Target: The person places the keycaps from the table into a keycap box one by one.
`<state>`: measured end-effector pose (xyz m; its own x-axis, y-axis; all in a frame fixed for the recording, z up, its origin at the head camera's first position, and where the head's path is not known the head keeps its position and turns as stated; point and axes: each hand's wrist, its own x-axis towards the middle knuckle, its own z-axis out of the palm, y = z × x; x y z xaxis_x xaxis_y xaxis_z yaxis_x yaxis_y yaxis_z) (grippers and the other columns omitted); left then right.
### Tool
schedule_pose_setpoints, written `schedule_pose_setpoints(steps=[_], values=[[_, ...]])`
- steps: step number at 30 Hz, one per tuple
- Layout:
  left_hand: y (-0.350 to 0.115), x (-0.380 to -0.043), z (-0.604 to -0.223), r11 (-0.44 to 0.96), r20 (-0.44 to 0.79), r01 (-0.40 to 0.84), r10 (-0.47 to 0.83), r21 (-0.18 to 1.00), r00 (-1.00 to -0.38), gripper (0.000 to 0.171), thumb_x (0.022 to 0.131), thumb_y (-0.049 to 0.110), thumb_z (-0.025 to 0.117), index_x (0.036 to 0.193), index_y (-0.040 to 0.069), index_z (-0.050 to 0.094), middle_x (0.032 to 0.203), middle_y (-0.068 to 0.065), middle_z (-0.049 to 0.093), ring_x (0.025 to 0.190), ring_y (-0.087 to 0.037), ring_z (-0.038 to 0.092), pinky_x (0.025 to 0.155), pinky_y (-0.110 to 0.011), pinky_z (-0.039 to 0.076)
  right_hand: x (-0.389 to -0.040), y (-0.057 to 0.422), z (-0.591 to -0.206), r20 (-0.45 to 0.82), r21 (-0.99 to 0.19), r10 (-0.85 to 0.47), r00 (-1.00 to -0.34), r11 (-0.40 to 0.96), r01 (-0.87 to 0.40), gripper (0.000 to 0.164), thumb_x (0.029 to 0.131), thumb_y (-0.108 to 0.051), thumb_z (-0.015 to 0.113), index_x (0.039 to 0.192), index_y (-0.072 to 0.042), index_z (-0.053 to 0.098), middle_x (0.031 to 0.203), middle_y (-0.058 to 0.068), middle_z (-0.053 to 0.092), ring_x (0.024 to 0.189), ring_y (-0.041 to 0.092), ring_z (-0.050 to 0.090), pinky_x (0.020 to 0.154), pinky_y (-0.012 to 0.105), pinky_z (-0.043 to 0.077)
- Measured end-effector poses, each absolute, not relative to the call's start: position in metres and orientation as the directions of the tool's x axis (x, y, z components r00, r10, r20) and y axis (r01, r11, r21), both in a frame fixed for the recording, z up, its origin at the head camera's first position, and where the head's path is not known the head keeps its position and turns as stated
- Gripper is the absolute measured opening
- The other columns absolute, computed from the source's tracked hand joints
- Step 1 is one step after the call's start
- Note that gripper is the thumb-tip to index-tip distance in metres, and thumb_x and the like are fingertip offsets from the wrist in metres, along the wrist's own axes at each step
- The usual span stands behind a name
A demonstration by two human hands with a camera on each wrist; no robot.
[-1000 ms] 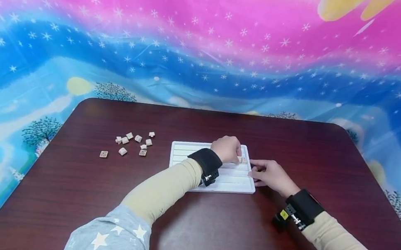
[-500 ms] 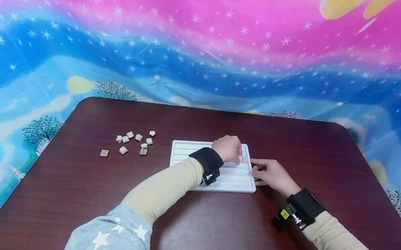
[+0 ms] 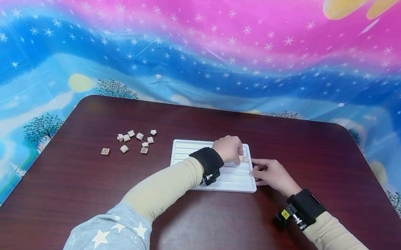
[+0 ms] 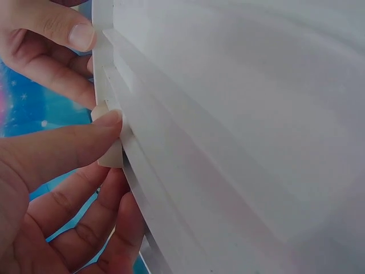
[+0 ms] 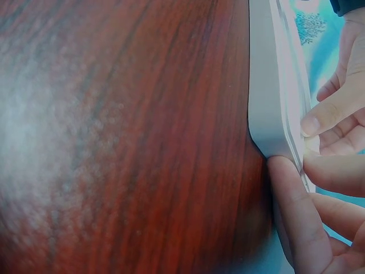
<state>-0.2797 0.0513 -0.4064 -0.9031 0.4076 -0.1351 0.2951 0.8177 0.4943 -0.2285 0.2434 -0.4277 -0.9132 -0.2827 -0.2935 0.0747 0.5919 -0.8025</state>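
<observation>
A white tray with raised ridges lies on the dark wooden table. Over its right part, my left hand pinches a small cream tile between thumb and fingers, right at the tray's edge ridge in the left wrist view. Part of a cream piece with an orange-brown mark shows beside those fingers. My right hand grips the tray's right side, its thumb on the rim and a finger along the outer wall in the right wrist view. The left forearm hides the tray's lower left.
Several small cream tiles lie scattered on the table left of the tray. Two of them, a separate tile and a nearer one, show a printed face. A patterned cloth hangs behind the table.
Both hands stay almost still at the tray's right end, with the left fingers shifting only slightly. The head view has moved a little.
</observation>
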Motion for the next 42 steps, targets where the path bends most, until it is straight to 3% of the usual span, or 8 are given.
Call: schedule_pose_setpoints(steps=[6, 15, 23, 30, 42], values=[[0.046, -0.281, -0.402, 0.787, -0.122, 0.305, 0.430, 0.537, -0.895, 0.029, 0.081, 0.013, 0.087, 0.109, 0.014, 0.079, 0.106, 0.002, 0.075, 0.091, -0.016, 0.067, 0.075, -0.030, 0.053, -0.227, 0.243, -0.427, -0.296, -0.800, -0.277, -0.914, 0.595, 0.079, 0.055, 0.099, -0.003, 0.066, 0.147, 0.013, 0.044, 0.105, 0.019, 0.062, 0.087, 0.022, 0.066, 0.076, 0.036, 0.060], [0.021, -0.283, -0.394, 0.737, -0.024, 0.345, 0.439, 0.582, -0.898, 0.017, 0.095, 0.025, 0.075, 0.108, 0.014, 0.078, 0.098, 0.003, 0.073, 0.087, -0.011, 0.065, 0.073, -0.028, 0.051, -0.225, 0.242, -0.427, -0.295, -0.800, -0.278, -0.914, 0.594, 0.078, 0.056, 0.099, -0.004, 0.066, 0.148, 0.013, 0.043, 0.107, 0.020, 0.063, 0.088, 0.023, 0.066, 0.077, 0.036, 0.060], [-0.001, -0.276, -0.387, 0.644, 0.068, 0.479, 0.555, 0.596, -0.829, 0.023, 0.101, 0.025, 0.068, 0.118, 0.012, 0.077, 0.111, 0.000, 0.075, 0.097, -0.011, 0.066, 0.085, -0.027, 0.051, -0.222, 0.240, -0.427, -0.299, -0.799, -0.278, -0.913, 0.595, 0.080, 0.057, 0.099, -0.005, 0.067, 0.148, 0.013, 0.043, 0.108, 0.020, 0.062, 0.088, 0.024, 0.065, 0.078, 0.037, 0.060], [-0.036, -0.272, -0.375, 0.606, 0.174, 0.589, 0.603, 0.535, -0.779, 0.025, 0.101, 0.024, 0.068, 0.120, 0.011, 0.076, 0.111, -0.001, 0.075, 0.101, -0.014, 0.067, 0.091, -0.030, 0.051, -0.225, 0.238, -0.423, -0.290, -0.785, -0.262, -0.920, 0.615, 0.072, 0.057, 0.099, -0.005, 0.067, 0.148, 0.011, 0.044, 0.110, 0.022, 0.062, 0.089, 0.025, 0.065, 0.077, 0.036, 0.060], [-0.115, -0.265, -0.371, 0.615, 0.260, 0.565, 0.517, 0.551, -0.816, 0.023, 0.101, 0.023, 0.067, 0.117, 0.010, 0.077, 0.115, -0.003, 0.073, 0.114, -0.020, 0.064, 0.099, -0.039, 0.048, -0.226, 0.241, -0.428, -0.284, -0.793, -0.288, -0.914, 0.606, 0.056, 0.058, 0.100, -0.004, 0.065, 0.149, 0.014, 0.040, 0.110, 0.023, 0.061, 0.091, 0.024, 0.067, 0.076, 0.036, 0.060]])
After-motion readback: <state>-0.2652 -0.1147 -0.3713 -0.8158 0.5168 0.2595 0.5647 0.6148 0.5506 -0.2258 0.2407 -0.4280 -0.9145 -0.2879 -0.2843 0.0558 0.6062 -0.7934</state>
